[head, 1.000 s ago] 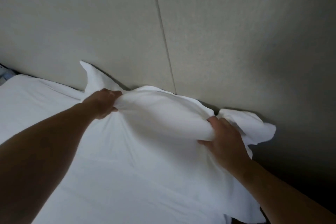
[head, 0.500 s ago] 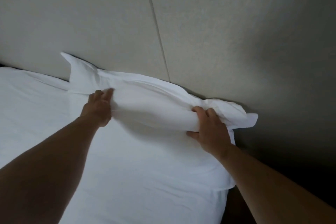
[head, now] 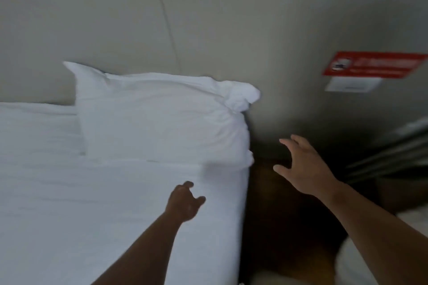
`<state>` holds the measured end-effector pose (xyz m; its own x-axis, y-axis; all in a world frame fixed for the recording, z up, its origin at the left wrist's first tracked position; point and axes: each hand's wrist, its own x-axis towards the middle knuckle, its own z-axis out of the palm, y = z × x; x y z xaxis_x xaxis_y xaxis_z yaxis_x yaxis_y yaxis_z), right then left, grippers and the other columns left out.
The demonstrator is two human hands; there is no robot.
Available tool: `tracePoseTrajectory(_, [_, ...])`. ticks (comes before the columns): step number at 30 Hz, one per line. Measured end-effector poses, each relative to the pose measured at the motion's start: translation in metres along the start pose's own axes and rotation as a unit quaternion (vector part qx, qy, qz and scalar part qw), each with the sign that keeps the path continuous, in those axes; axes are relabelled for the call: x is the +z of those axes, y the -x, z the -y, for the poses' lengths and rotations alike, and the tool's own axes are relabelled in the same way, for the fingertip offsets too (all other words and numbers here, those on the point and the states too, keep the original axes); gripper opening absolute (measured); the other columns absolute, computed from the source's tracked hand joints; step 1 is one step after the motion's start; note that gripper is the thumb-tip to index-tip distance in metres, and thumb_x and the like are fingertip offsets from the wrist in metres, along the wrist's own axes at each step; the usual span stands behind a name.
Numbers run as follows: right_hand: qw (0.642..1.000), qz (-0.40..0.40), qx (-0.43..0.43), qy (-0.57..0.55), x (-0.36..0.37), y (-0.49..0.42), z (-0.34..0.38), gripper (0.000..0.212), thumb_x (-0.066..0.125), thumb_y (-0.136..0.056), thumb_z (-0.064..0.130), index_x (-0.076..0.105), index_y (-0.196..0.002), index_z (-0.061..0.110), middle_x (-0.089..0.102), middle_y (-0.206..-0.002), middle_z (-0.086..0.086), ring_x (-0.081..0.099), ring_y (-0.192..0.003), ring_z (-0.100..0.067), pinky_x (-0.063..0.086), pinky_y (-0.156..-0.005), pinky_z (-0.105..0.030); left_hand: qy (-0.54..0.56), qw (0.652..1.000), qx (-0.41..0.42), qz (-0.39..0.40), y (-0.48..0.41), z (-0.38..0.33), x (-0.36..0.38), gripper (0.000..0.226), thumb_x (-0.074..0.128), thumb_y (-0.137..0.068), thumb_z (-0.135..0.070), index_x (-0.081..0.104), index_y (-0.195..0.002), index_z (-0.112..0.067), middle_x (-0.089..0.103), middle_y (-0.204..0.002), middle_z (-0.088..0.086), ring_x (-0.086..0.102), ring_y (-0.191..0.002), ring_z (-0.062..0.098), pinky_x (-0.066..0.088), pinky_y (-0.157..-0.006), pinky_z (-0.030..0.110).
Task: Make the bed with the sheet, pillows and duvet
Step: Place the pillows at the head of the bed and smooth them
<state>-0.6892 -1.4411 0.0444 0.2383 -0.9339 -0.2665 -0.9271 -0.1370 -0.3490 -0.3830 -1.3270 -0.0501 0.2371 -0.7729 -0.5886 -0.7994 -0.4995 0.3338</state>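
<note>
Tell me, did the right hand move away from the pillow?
Yes. It gripped the pillow's right end before; now the right hand hangs open past the bed's right edge, over the dark gap beside it.

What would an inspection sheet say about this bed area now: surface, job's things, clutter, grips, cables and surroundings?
Surface: white sheet, spread fairly smooth.
Job's things: one pillow lies on the sheet, by the wall.
Clutter: nothing seen.
Grips: left hand open over the sheet; right hand open, past the sheet's right edge.
Cables: nothing seen.
Surroundings: red sign and white card on the wall; text blurred.
</note>
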Motion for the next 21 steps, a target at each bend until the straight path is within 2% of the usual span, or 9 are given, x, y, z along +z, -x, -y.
tracePoseTrajectory(3, [0.996,-0.044,0.078,0.0,-0.045,0.093,-0.054,0.075,0.071,-0.086,0.049,0.035,-0.149,0.03,0.025,-0.158,-0.002,0.033,-0.144,-0.025,0.037,-0.111,-0.042,0.048,0.996,0.071,0.038,0.045,-0.074,0.043,0.06,0.066,-0.09,-0.046,0.051,-0.138,-0.015,0.064,-0.116,-0.001,0.054,-0.123,0.018,0.036,-0.1,0.022])
tracePoseTrajectory(6, [0.98,-0.103,0.168,0.009,-0.099,0.196,-0.117,0.07,0.071,-0.085,0.05,0.042,-0.146,0.027,0.035,-0.154,-0.001,0.038,-0.14,-0.022,0.035,-0.112,-0.037,0.041,0.981,0.17,0.088,0.096,-0.166,0.075,0.064,0.065,-0.091,-0.047,0.044,-0.145,-0.02,0.056,-0.139,0.005,0.054,-0.126,0.023,0.041,-0.103,0.027])
tracePoseTrajectory(7, [0.972,-0.126,0.196,0.019,-0.117,0.233,-0.138,0.069,0.071,-0.085,0.049,0.046,-0.144,0.025,0.038,-0.152,-0.002,0.039,-0.139,-0.021,0.033,-0.112,-0.034,0.032,0.972,0.207,0.104,0.116,-0.197,0.084,0.064,0.065,-0.091,-0.048,0.045,-0.145,-0.02,0.055,-0.141,0.006,0.054,-0.126,0.022,0.041,-0.101,0.026])
tracePoseTrajectory(9, [0.952,-0.168,0.255,0.031,-0.145,0.314,-0.174,0.066,0.074,-0.084,0.046,0.052,-0.14,0.021,0.045,-0.147,-0.005,0.041,-0.137,-0.02,0.028,-0.113,-0.029,0.001,0.949,0.284,0.133,0.158,-0.257,0.105,0.062,0.065,-0.09,-0.049,0.048,-0.142,-0.022,0.059,-0.137,0.004,0.056,-0.123,0.019,0.042,-0.097,0.023])
tracePoseTrajectory(11, [0.923,-0.237,0.301,0.029,-0.164,0.399,-0.205,0.06,0.077,-0.081,0.044,0.059,-0.133,0.019,0.052,-0.139,-0.008,0.05,-0.13,-0.024,0.034,-0.11,-0.032,-0.016,0.924,0.345,0.166,0.205,-0.31,0.129,0.059,0.067,-0.087,-0.05,0.052,-0.139,-0.024,0.062,-0.13,-0.002,0.058,-0.117,0.016,0.042,-0.094,0.022])
tracePoseTrajectory(14, [0.868,-0.333,0.363,0.056,-0.175,0.517,-0.244,0.062,0.069,-0.074,0.061,0.062,-0.124,0.025,0.06,-0.127,-0.003,0.06,-0.113,-0.026,0.047,-0.1,-0.04,0.017,0.886,0.404,0.227,0.283,-0.372,0.168,0.059,0.067,-0.082,-0.056,0.055,-0.134,-0.031,0.063,-0.12,-0.009,0.06,-0.107,0.013,0.047,-0.094,0.026])
tracePoseTrajectory(16, [0.844,-0.314,0.43,0.056,-0.17,0.579,-0.273,0.079,0.06,-0.067,0.077,0.055,-0.131,0.031,0.057,-0.134,0.001,0.054,-0.123,-0.022,0.044,-0.105,-0.042,0.048,0.862,0.416,0.287,0.335,-0.401,0.194,0.071,0.064,-0.075,-0.066,0.05,-0.138,-0.034,0.062,-0.118,-0.012,0.061,-0.107,0.013,0.049,-0.097,0.03])
tracePoseTrajectory(18, [0.829,-0.272,0.489,0.024,-0.16,0.621,-0.301,0.099,0.054,-0.062,0.086,0.045,-0.143,0.031,0.048,-0.147,0.001,0.042,-0.137,-0.02,0.035,-0.114,-0.042,0.069,0.844,0.409,0.339,0.381,-0.423,0.219,0.089,0.059,-0.066,-0.076,0.042,-0.143,-0.033,0.059,-0.121,-0.012,0.064,-0.107,0.018,0.051,-0.098,0.035])
tracePoseTrajectory(21, [0.837,-0.217,0.503,-0.011,-0.144,0.648,-0.345,0.11,0.042,-0.062,0.093,0.029,-0.153,0.033,0.031,-0.159,0.004,0.025,-0.147,-0.018,0.021,-0.121,-0.04,0.082,0.85,0.388,0.346,0.433,-0.453,0.256,0.093,0.061,-0.065,-0.079,0.042,-0.137,-0.023,0.061,-0.124,-0.004,0.066,-0.107,0.025,0.052,-0.097,0.04])
